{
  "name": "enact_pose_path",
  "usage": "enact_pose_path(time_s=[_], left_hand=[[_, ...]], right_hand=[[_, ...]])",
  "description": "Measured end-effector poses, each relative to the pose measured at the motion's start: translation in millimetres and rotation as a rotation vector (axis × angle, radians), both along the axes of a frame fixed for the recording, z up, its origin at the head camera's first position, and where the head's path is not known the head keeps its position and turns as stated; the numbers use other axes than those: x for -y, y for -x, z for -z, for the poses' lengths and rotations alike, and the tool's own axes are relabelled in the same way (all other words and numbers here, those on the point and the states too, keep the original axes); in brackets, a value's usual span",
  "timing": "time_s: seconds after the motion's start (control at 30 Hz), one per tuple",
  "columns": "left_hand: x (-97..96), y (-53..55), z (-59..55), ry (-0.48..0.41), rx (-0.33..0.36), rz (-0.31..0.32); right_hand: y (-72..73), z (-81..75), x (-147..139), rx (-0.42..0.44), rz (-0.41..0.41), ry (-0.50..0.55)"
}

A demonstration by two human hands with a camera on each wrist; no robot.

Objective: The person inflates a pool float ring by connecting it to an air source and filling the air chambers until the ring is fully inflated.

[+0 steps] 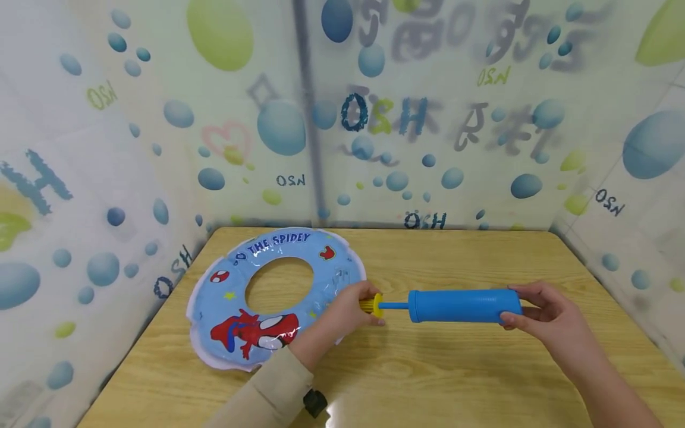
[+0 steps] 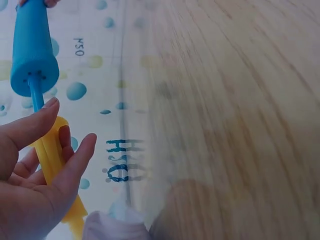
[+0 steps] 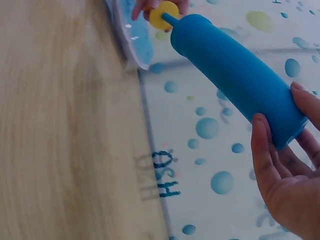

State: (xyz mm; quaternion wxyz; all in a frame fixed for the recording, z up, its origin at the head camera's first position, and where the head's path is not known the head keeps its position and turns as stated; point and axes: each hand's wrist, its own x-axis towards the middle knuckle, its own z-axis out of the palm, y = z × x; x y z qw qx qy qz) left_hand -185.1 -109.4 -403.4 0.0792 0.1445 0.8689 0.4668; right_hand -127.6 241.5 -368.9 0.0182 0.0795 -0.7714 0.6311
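A blue hand pump (image 1: 464, 305) is held level between both hands above the table, its thin blue rod showing at the left end. My left hand (image 1: 342, 312) grips the ribbed yellow end piece (image 1: 377, 305) on that rod; the left wrist view shows thumb and fingers around its tapering length. At the other end, my right hand (image 1: 556, 327) pinches the blue barrel (image 3: 245, 75) between thumb and fingers. Just left of the pump lies a blue swim ring (image 1: 214, 303) with a red cartoon figure, partly hidden by my left hand and forearm.
The wooden table (image 1: 444, 380) meets a patterned wall (image 1: 471, 137) at its back edge, with more covered walls at both sides. A dark watch-like object (image 1: 314, 403) sits by my left sleeve (image 1: 278, 386).
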Motion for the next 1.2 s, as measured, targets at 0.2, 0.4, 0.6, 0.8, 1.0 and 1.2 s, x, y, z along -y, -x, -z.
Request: enact_pose_path(time_s=[0.2, 0.4, 0.6, 0.8, 1.0, 1.2], left_hand=[[-4.5, -5.1, 0.8, -0.026, -0.024, 0.013], [-9.5, -7.6, 4.2, -0.017, -0.055, 0.028], [-11.3, -7.7, 6.5, -0.036, -0.058, 0.052], [-8.4, -5.9, 6.4, -0.07, -0.007, 0.036], [-4.3, -4.8, 3.6, -0.069, 0.009, 0.055], [0.8, -4.1, 5.5, -0.067, -0.003, 0.044]], right_hand=[[-0.9, 9.6, 20.2, 0.016, 0.03, -0.035], [-0.5, 17.5, 35.8, 0.005, 0.004, 0.006], [0.1, 15.7, 41.7, 0.03, 0.028, -0.04], [-3.3, 6.4, 33.3, -0.042, 0.03, -0.015], [-5.7, -0.8, 4.6, -0.114, -0.001, 0.114], [-8.8, -2.1, -23.5, -0.176, -0.009, 0.097]])
